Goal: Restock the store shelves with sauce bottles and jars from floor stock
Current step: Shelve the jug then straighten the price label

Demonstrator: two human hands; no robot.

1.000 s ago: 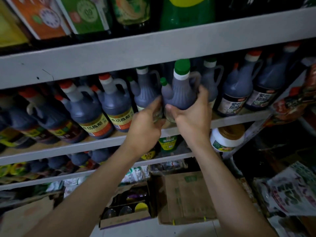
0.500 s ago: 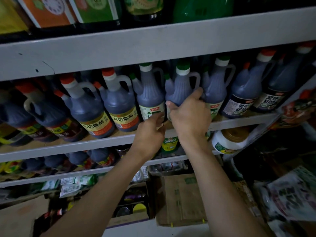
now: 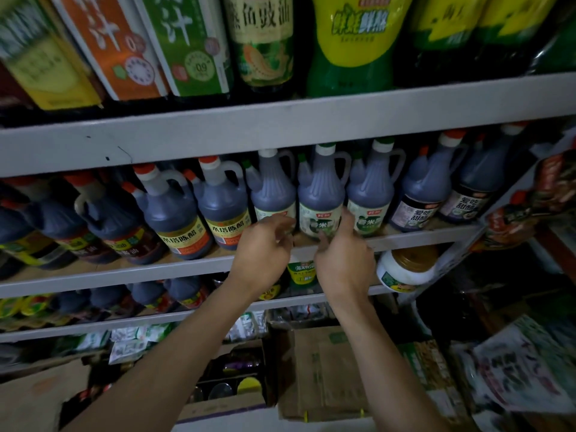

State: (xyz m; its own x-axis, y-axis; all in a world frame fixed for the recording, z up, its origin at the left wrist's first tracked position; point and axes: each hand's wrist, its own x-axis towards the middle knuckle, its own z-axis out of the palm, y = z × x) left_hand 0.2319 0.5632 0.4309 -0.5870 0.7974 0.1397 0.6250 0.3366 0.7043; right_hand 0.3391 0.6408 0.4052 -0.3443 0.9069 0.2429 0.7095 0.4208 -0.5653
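Bottle (image 3: 321, 194) with green cap stands upright on the shelf (image 3: 420, 236), left hand (image 3: 265, 244) beside it and right hand (image 3: 343, 263) brushing its label, both grips loose and apart, so this placement looks done; jars (image 3: 220, 390) in the carton (image 3: 218, 408) below it await shelving.

bottles (image 3: 321, 194) packed shoulder to shoulder (no gap); shelf lip (image 3: 187, 266) in front open.

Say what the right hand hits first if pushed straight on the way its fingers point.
Most likely the green-labelled dark bottle straight ahead on the middle shelf. Fingertips of the right hand sit at its label; whether they touch is unclear.
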